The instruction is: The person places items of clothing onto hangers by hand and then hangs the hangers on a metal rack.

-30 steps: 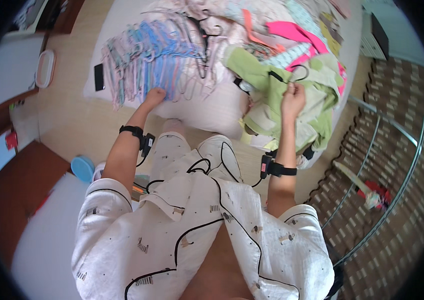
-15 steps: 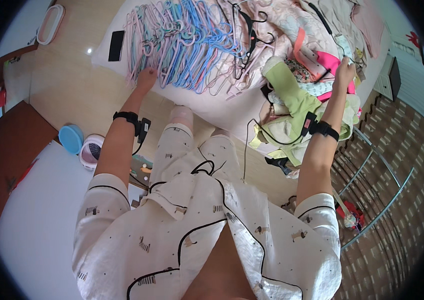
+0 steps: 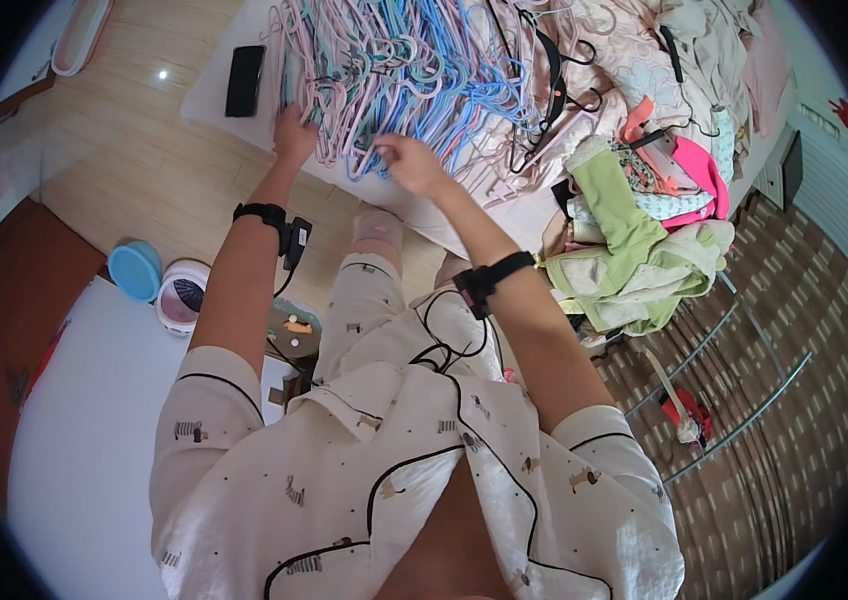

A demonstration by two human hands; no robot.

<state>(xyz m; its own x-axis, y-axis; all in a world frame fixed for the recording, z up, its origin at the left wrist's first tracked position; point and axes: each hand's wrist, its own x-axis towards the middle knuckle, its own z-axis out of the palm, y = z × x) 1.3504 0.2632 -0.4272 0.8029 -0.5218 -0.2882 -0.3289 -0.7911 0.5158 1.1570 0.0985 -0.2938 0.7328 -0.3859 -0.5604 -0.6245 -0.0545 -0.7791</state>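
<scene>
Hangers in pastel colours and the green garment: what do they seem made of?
Hangers: probably plastic or plastic-coated wire, smooth; the bars are thin and evenly coloured. Green garment: soft cloth, perhaps fleece, matte; it slumps in folds without shine.

My hangers [image 3: 424,95] are pink, blue and soft green, and I see a black hanger [image 3: 555,75] too. My shirt [image 3: 244,470] is white with black lines and little brown and grey animals. My pants [image 3: 354,310] are white with small prints. The bands [image 3: 265,213] I wear are black. The phone [image 3: 245,82] is black. The coat [image 3: 627,212] is green and cream. One cloth [image 3: 701,173] is bright pink. The tub [image 3: 135,271] is blue. The floor [image 3: 139,135] is light tan. The curtain [image 3: 794,330] is brown with pale dashes.
</scene>
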